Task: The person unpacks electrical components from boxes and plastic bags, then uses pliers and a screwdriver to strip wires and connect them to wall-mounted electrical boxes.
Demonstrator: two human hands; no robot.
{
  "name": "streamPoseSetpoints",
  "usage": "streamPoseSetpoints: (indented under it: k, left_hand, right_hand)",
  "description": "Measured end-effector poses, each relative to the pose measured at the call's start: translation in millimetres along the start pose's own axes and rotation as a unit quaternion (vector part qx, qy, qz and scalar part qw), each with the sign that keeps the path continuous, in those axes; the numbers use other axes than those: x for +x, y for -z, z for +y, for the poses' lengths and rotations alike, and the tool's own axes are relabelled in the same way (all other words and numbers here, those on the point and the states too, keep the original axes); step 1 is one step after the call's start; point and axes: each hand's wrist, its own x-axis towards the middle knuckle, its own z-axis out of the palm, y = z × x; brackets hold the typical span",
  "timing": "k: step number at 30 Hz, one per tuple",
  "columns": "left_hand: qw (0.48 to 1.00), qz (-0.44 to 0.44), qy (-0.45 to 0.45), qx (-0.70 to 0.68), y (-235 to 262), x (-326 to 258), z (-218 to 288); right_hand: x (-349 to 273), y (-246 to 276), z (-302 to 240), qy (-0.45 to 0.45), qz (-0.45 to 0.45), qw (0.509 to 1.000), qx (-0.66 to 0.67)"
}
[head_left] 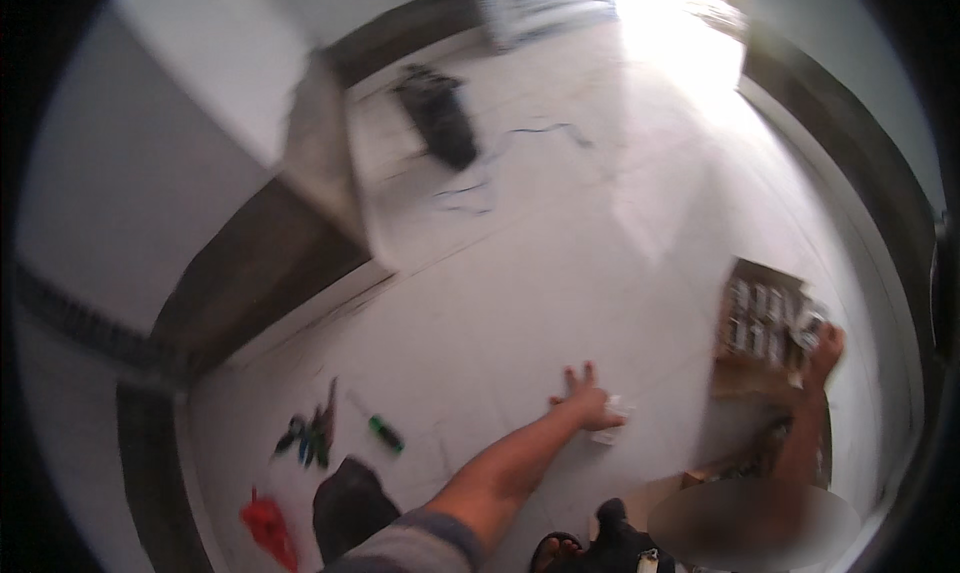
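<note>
My left hand (588, 405) reaches down to the pale floor with its fingers spread. Beneath and beside its thumb side lies a small white piece (606, 436), perhaps a wrapper; the hand seems to touch it without gripping it. Over at the right, my right hand (824, 355) is closed on a small whitish, shiny packet (810, 323) at the edge of an open cardboard box (755, 376). Rows of small clear-wrapped pieces (757, 318) fill that box. Motion blur hides their exact kind.
A green-handled screwdriver (385, 434) and several pliers-like tools (312, 435) lie left, near a red bag (268, 531). A black bag (437, 116) and a thin blue cord (540, 130) rest farther off. Another carton (700, 473) stands near right. Dark-skirted walls (270, 263) border the floor.
</note>
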Motion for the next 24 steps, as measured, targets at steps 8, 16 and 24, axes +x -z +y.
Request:
streamPoseSetpoints:
  k: [8, 16, 24]
  left_hand:
    - [0.989, 0.035, -0.096, -0.105, -14.4, 21.5, -88.8]
    - [0.975, 0.207, 0.061, -0.054, 46.4, -135.4, -347.6]
    - [0.864, 0.336, 0.212, -0.309, 46.7, -212.6, -486.5]
  right_hand:
    - [-160.8, -29.2, -225.7, -0.382, -0.189, 0.837, 0.344]
    - [-338.5, -123.2, -323.4, -0.422, -0.479, 0.743, 0.201]
    - [-383.9, -234.4, -418.6, -0.116, -0.611, 0.777, 0.098]
